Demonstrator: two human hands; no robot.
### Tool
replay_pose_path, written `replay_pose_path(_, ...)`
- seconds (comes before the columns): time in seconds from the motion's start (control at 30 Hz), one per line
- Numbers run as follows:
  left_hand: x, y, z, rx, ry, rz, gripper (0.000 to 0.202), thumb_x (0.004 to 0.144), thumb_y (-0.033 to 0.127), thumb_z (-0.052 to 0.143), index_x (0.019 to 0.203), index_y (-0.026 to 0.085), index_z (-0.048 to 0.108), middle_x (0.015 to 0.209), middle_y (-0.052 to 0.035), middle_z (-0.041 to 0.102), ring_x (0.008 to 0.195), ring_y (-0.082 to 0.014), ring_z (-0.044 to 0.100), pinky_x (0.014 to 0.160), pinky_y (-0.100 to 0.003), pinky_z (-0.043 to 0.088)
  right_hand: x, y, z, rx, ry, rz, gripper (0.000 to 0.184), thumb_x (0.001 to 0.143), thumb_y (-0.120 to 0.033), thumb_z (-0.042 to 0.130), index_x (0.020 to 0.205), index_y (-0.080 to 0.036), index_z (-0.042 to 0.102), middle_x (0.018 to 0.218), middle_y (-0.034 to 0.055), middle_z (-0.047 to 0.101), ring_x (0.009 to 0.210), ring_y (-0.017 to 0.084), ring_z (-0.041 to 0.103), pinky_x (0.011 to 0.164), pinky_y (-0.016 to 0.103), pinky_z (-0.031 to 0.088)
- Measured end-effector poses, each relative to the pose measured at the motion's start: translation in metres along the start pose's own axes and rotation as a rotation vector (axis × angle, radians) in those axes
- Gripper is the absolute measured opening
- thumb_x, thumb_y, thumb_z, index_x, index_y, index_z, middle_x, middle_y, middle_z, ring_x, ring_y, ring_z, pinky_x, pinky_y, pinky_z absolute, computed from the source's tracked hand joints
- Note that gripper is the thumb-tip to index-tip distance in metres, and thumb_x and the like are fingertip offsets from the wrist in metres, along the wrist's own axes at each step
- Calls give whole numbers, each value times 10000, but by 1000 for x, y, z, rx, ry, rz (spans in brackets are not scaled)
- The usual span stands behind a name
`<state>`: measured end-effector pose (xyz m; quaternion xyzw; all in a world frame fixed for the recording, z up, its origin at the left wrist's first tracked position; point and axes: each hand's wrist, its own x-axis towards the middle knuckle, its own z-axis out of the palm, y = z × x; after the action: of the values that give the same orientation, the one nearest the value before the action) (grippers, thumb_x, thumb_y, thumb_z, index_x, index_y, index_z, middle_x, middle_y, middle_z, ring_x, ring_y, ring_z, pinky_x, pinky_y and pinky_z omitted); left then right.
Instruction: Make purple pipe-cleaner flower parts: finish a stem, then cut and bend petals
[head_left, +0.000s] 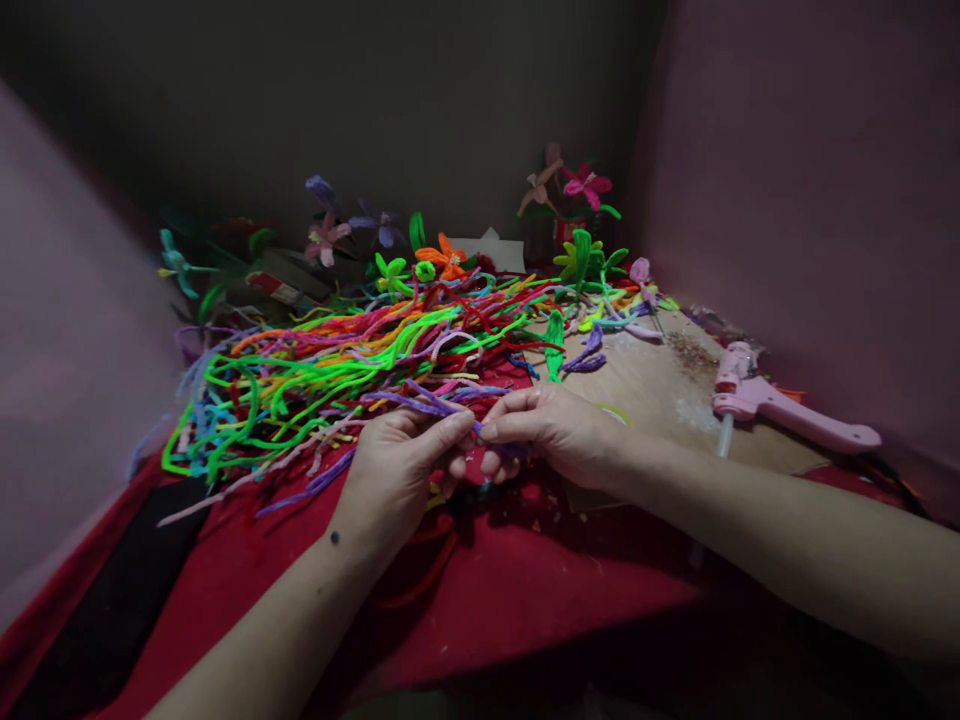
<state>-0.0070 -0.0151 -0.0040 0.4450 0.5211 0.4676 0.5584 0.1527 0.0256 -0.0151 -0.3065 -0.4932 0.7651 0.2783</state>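
Observation:
Purple pipe cleaners [429,402] stretch between my two hands, over the front edge of the pile. My left hand [401,455] pinches them between thumb and forefinger. Close beside it, my right hand [551,430] grips the same purple strands with its fingertips. The exact shape at the pinch is partly covered by my fingers. Behind my hands lies a big heap of multicoloured pipe cleaners [360,350]. A purple petal-like bent piece [589,355] and a green leaf-shaped piece [554,345] rest on the board just beyond my right hand.
A pink hot glue gun [787,405] with a clear stick lies on the tan board [645,380] at right. Finished pipe-cleaner flowers, including an orange flower [444,258] and a pink flower [587,186], stand at the back. A red cloth [555,610] covers the table; walls enclose both sides.

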Motion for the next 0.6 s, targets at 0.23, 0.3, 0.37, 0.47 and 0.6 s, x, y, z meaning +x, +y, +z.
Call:
replay_pose_path(0.23,-3,1,-2,135,9,-21,272,741,393,648,642,143,615,466,10,541,369,-80,449,369,-192,312,-1,0,1,20,47,-50,116,731,-192,605,647,-112,599,574,38,647,489,92,557,523,214,444)
replay_pose_path(0.3,-6,3,2,285,71,86,244,746,369,645,632,156,609,465,17,538,373,-81,439,371,-194,311,-1,1,0,26,53,-59,111,727,-198,613,653,-117,598,564,32,642,481,92,549,524,219,443)
replay_pose_path(0.37,-8,3,6,488,156,299,162,755,306,644,666,172,625,510,19,566,429,-91,479,423,-199,363,0,3,-2,25,51,-60,101,726,-199,617,664,-121,601,560,25,640,473,88,544,524,219,441)
replay_pose_path(0.47,-8,-3,2,770,186,719,77,798,201,592,826,203,663,743,-14,667,668,-132,601,636,-227,461,1,3,-4,22,45,-57,95,719,-194,617,659,-125,594,556,21,640,463,87,541,517,219,438)
replay_pose_path(0.6,-3,-9,-14,1093,124,1099,250,832,136,522,1035,210,648,899,-65,636,815,-160,579,715,-273,456,0,1,-4,-16,31,-54,82,696,-179,614,647,-115,600,533,18,628,437,80,521,483,211,416)
